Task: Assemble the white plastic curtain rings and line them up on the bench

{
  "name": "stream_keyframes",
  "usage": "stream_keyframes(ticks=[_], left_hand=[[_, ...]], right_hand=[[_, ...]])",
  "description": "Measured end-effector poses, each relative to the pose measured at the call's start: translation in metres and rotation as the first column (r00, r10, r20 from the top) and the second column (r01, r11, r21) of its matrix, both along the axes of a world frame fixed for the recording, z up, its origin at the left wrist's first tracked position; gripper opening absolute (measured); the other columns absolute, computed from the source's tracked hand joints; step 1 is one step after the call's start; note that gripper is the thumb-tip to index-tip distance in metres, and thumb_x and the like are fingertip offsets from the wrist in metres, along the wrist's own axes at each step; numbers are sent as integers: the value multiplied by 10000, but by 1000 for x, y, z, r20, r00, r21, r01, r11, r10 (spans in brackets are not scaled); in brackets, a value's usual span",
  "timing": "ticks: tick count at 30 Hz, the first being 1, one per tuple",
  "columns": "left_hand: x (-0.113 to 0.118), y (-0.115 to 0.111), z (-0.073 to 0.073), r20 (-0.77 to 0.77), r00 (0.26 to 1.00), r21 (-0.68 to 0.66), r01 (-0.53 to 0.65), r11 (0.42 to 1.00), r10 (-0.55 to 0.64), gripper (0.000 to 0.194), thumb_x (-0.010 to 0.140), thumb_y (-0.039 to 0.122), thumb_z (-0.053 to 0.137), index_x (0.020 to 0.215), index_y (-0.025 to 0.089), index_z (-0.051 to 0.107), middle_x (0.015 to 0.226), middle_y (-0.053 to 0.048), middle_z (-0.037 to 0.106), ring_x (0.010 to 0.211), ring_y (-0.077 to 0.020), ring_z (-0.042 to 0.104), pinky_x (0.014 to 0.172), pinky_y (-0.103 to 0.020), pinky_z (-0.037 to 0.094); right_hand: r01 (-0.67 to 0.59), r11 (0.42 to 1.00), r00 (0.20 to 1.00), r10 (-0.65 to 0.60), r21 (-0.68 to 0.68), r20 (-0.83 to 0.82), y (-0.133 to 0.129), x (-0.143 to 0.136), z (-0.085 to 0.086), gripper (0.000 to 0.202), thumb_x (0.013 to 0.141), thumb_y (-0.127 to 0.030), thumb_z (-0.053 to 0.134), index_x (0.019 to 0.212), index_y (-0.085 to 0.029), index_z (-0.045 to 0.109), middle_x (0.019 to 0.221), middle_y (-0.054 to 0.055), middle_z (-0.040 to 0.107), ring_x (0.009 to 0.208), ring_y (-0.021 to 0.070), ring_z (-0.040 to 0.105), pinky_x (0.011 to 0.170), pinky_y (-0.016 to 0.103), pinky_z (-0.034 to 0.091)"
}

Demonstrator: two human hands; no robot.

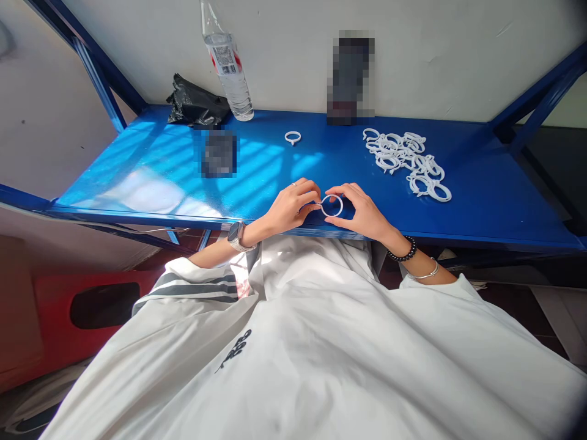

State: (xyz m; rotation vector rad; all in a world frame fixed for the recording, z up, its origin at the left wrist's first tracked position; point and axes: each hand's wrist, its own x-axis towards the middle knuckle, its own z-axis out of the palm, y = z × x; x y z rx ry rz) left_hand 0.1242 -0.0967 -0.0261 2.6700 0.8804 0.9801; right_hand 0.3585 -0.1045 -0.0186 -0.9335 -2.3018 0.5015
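From far, at twelve o'clock, I see the left hand (294, 206) pinching the white ring (342, 207) at its nine o'clock side. The right hand (364, 212) curves around it; if it grips, I cannot tell. Other rings (391, 162) lie at this ring's two o'clock.

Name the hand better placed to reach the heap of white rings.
Probably the right hand: the heap of white rings lies beyond it on its own side. The left hand is farther off and pinches the held ring at its small tab.
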Motion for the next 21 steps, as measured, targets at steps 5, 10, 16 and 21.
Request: stream_keyframes(ticks=[5,10,16,21], left_hand=[[0,1,-1,-15,1000,-7,-8,1000,8,188,1012,255,460,904,198,603,983,-99,664,860,-218,561,741,-359,457],[0,1,-1,-23,1000,-8,-9,1000,9,196,1016,261,456,897,200,599,978,-95,662,860,-217,557,738,-353,448],[0,1,-2,-13,1000,14,-2,1000,2,204,1018,260,457,881,200,596,968,-94,665,851,-215,555,731,-350,448],[0,1,-2,-23,1000,7,-8,1000,8,212,1015,255,448,886,200,607,978,-99,666,853,-218,564,738,-358,457]], right_hand=[[-7,1000,1000,7,-4,5,0,0,0,405,888,-479,694,1223,-273,599,1090,72,682,1046,314,589,929,480,487],[-5,1000,1000,5,5,-2,0,0,1,394,886,-476,699,1211,-272,606,1069,70,684,1037,311,592,926,480,491],[-3,1000,1000,3,10,1,0,0,0,398,883,-462,702,1221,-278,600,1083,66,683,1042,310,594,927,485,497],[-7,1000,1000,7,0,5,-1,0,0,417,878,-439,702,1246,-277,588,1118,71,682,1063,315,592,931,484,500]])
